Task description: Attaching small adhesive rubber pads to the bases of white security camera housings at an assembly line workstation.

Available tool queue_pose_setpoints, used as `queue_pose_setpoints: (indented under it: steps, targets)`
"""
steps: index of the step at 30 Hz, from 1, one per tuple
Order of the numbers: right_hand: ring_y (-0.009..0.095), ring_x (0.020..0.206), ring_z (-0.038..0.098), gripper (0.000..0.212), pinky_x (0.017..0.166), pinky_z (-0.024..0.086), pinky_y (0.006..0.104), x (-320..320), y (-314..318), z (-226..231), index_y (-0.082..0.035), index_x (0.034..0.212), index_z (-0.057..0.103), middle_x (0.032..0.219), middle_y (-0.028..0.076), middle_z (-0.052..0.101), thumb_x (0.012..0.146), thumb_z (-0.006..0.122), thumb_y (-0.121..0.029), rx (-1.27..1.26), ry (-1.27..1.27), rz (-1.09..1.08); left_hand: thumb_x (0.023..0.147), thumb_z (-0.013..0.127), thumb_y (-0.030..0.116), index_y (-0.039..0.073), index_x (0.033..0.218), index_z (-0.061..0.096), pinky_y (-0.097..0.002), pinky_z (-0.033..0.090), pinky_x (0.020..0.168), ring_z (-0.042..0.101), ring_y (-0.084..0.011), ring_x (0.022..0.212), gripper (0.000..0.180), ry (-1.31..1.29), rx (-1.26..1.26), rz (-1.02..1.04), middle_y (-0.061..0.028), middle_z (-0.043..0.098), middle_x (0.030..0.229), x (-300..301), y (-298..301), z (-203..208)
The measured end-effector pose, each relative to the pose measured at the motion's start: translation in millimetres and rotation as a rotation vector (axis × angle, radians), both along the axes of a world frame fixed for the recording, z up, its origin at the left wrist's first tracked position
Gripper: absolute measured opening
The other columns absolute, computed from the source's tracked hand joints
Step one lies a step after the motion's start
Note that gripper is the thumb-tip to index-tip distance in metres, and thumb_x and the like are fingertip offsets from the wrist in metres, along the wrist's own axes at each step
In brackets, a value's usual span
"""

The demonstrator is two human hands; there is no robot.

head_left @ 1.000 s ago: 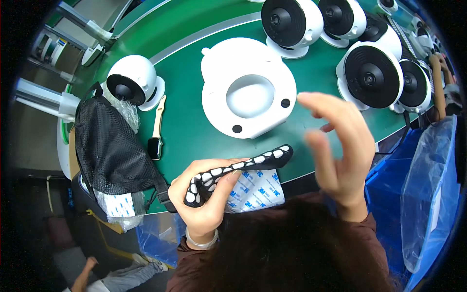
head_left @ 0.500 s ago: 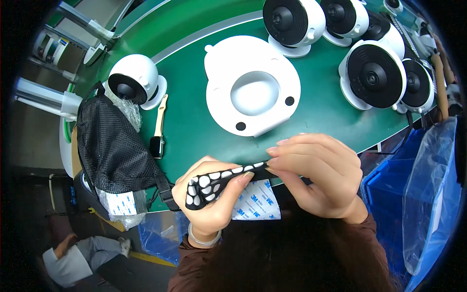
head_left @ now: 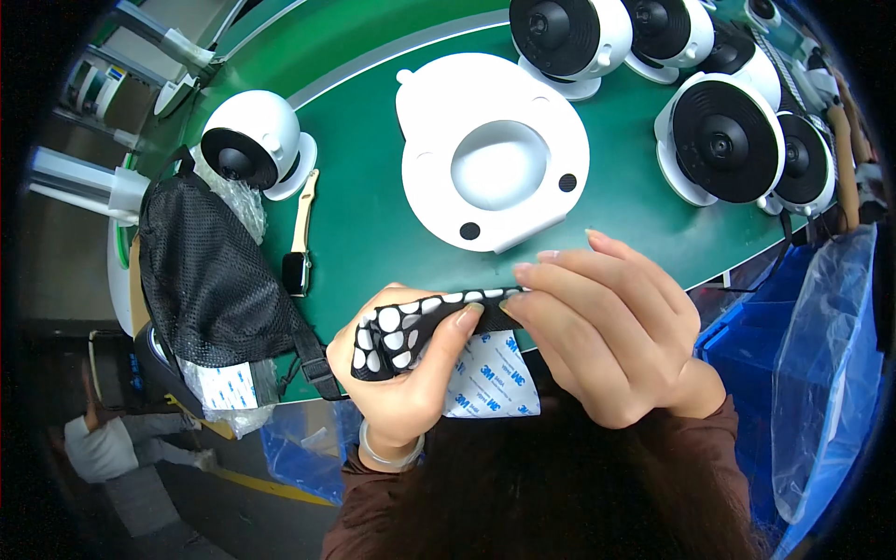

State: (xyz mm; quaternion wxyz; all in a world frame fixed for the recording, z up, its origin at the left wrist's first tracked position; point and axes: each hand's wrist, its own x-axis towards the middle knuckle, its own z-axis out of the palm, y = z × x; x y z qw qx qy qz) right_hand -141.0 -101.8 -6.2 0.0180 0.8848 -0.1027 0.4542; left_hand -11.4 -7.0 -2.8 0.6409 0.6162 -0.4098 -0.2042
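My left hand [head_left: 401, 378] is closed around a folded black strip with white oval spots [head_left: 397, 334], thumb pressed on top. The fingertips of my right hand [head_left: 611, 331] pinch the strip's right end. Beneath the strip, a white sheet with blue print [head_left: 493, 378] hangs at the table's near edge, partly covered by my left hand. Beyond my hands lies a white rounded plastic base [head_left: 429, 205] with an oval hollow and two black round pads.
On the left are a white ball-shaped device with a black face [head_left: 252, 140], a watch with a pale strap [head_left: 301, 238] and a black mesh bag [head_left: 219, 280]. Several similar white devices [head_left: 723, 140] stand at the right. Blue bins [head_left: 747, 359] flank the table; a person [head_left: 103, 448] is at lower left.
My right fingers have spread a little and shifted slightly along the strip, which looks flatter. The view has moved slightly. The person at lower left has changed posture.
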Motion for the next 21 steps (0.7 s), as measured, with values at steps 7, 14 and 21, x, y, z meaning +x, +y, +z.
queue_pose_setpoints:
  steps: [7, 14, 21]
  targets:
    - [0.02, 0.073, 0.06, 0.018, 0.067, 0.049, 0.0304, 4, -7, 10, -0.004, 0.075, 0.059, 0.079, 0.007, 0.062, 0.06, 0.067, -0.001, 0.524, 0.038, 0.111, 0.065, 0.065, -0.005, -0.006, 0.071, 0.058, -0.0176, 0.039, 0.051, 0.051, -0.0068, 0.056, 0.01, -0.109, -0.013, 0.002, -0.0052, 0.058, 0.064, 6, 1, -3]
    - [0.021, 0.082, 0.06, 0.011, 0.072, 0.048, 0.0302, 0, 6, 33, -0.002, 0.079, 0.057, 0.089, 0.014, 0.062, 0.069, 0.06, -0.002, 0.278, 0.086, 0.152, 0.064, 0.065, -0.007, -0.005, 0.071, 0.059, -0.0191, 0.04, 0.056, 0.053, -0.0098, 0.06, 0.009, -0.083, 0.034, 0.066, -0.0083, 0.058, 0.068, 16, 2, -8]
    - [0.011, 0.072, 0.057, 0.01, 0.068, 0.046, 0.0209, 12, -59, 44, 0.004, 0.081, 0.059, 0.078, 0.009, 0.061, 0.077, 0.058, -0.005, 0.927, -0.102, 0.084, 0.06, 0.064, -0.009, -0.006, 0.073, 0.06, -0.0228, 0.044, 0.063, 0.057, -0.0152, 0.072, 0.014, -0.269, 0.009, -0.111, -0.0162, 0.059, 0.079, 17, -14, 7]
